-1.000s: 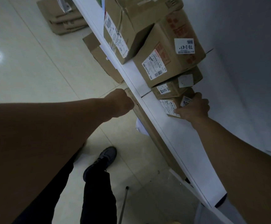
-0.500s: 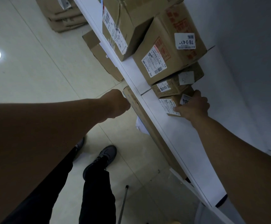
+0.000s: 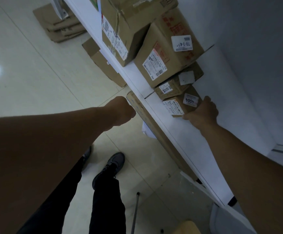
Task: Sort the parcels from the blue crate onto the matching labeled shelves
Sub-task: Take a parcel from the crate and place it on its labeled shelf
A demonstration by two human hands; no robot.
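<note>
A small cardboard parcel with a white "4004" sticker lies on the white shelf, pushed against another small box. My right hand clasps its near end, fingers curled round the far side. My left hand is a closed fist, right beside the shelf's front edge and the end of a long flat carton one level below. I cannot tell if it grips anything. The blue crate is not in view.
Two large labelled cartons fill the shelf further along. Another carton sits lower down, and flattened cardboard lies on the tiled floor. A grey wall closes the shelf's back. My shoes and a thin pole are below.
My right hand has slid back along the small parcel, uncovering the "4004" sticker. The left fist stays near the shelf edge.
</note>
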